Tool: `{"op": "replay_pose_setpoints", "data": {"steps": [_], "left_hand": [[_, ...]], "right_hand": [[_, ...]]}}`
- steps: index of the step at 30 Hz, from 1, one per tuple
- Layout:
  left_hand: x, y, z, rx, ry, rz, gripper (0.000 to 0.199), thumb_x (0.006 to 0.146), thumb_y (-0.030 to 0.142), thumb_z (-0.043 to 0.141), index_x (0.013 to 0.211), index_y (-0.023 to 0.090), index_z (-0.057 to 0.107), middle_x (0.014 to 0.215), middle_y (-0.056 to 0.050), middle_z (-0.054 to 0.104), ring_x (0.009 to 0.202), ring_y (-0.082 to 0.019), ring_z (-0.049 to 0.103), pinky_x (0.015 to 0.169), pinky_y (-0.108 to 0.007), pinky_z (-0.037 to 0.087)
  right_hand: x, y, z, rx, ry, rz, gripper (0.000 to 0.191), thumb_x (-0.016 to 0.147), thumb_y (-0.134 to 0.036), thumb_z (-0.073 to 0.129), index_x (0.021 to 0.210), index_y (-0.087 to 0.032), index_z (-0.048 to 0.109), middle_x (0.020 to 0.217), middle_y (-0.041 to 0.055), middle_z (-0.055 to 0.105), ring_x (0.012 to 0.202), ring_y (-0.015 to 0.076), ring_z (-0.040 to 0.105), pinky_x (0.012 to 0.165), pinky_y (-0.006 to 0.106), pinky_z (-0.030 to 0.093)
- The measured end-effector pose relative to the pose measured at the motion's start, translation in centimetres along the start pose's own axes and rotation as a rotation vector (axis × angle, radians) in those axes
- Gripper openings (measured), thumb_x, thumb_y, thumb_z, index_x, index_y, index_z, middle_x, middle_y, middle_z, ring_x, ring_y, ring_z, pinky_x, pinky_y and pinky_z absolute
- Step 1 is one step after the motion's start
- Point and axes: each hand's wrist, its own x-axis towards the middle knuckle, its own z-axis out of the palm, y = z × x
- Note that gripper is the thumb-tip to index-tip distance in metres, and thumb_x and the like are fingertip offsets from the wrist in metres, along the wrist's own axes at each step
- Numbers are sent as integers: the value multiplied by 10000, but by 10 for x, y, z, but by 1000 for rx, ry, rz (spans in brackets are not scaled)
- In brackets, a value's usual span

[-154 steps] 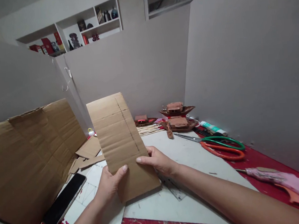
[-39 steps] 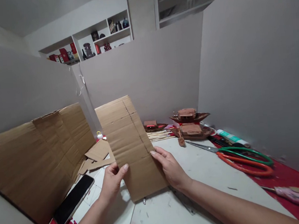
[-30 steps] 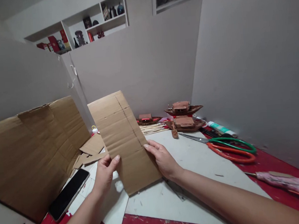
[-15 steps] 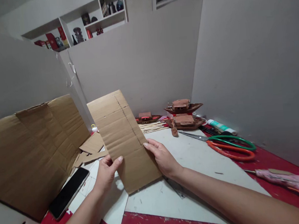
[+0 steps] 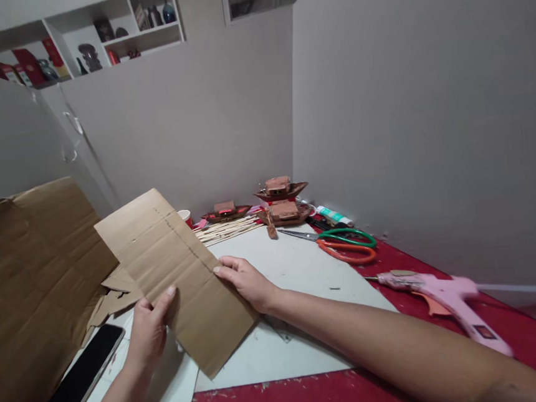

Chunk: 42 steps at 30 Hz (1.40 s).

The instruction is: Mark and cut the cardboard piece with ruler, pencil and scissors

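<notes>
A rectangular piece of cardboard (image 5: 175, 265) is held up at a tilt above the white sheet (image 5: 297, 273), marked with a dark pencilled line along its length and fainter cross lines. On its left edge is my left hand (image 5: 151, 324), thumb on the front face and fingers behind. My right hand (image 5: 245, 281) grips the opposite edge, its thumb in front near the drawn line. The fingers behind the cardboard are partly hidden. Part of a dark flat item (image 5: 279, 330) shows under my right wrist, too covered to name.
Large scissors (image 5: 342, 243) and a pink glue gun (image 5: 439, 289) lie on the right. Model boats (image 5: 284, 212) and thin sticks (image 5: 228, 229) stand at the back. To the left are a phone (image 5: 80, 383), cardboard scraps (image 5: 119, 289) and a big cardboard sheet (image 5: 34, 265).
The view has swung to the right, so the scene sits further left and more of the glue gun shows. The cardboard leans further left, still held in both hands.
</notes>
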Motion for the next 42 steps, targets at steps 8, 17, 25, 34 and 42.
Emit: {"op": "replay_pose_setpoints", "data": {"steps": [8, 17, 25, 34, 42], "left_hand": [[0, 0, 0, -1, -48, -17, 614, 621, 358, 894, 1154, 130, 693, 944, -101, 792, 973, -313, 730, 842, -392, 584], [-2, 3, 0, 27, -61, 8, 698, 639, 378, 882, 1260, 158, 650, 1047, -105, 776, 1021, -325, 711, 868, -409, 581], [-1, 0, 0, 24, -81, 58, 634, 669, 331, 866, 1250, 185, 658, 1070, -73, 770, 1073, -288, 689, 988, -386, 516], [-2, -6, -5, 62, -119, 101, 533, 726, 349, 834, 1214, 188, 692, 1172, -97, 741, 1108, -287, 674, 990, -396, 514], [-4, -5, -2, 47, -126, 119, 513, 742, 346, 824, 1216, 198, 694, 1176, -89, 739, 1125, -276, 667, 993, -388, 513]], "right_hand": [[3, 0, -1, -5, -10, 12, 174, 702, -358, 669, 741, -192, 635, 650, -35, 665, 617, 157, 580, 621, 274, 437], [4, -3, -2, 8, -14, 31, 193, 659, -354, 681, 771, -205, 633, 623, -43, 638, 655, 183, 608, 641, 295, 470], [4, -3, -4, -12, -18, 41, 177, 664, -336, 681, 766, -196, 646, 637, -39, 661, 614, 166, 608, 616, 284, 465], [2, -6, -5, -9, -35, 59, 162, 696, -330, 698, 779, -196, 660, 673, -29, 701, 631, 169, 626, 624, 286, 467], [1, -9, -8, 1, -85, 51, 197, 666, -304, 723, 820, -191, 675, 750, -14, 734, 670, 176, 648, 688, 307, 488]]}}
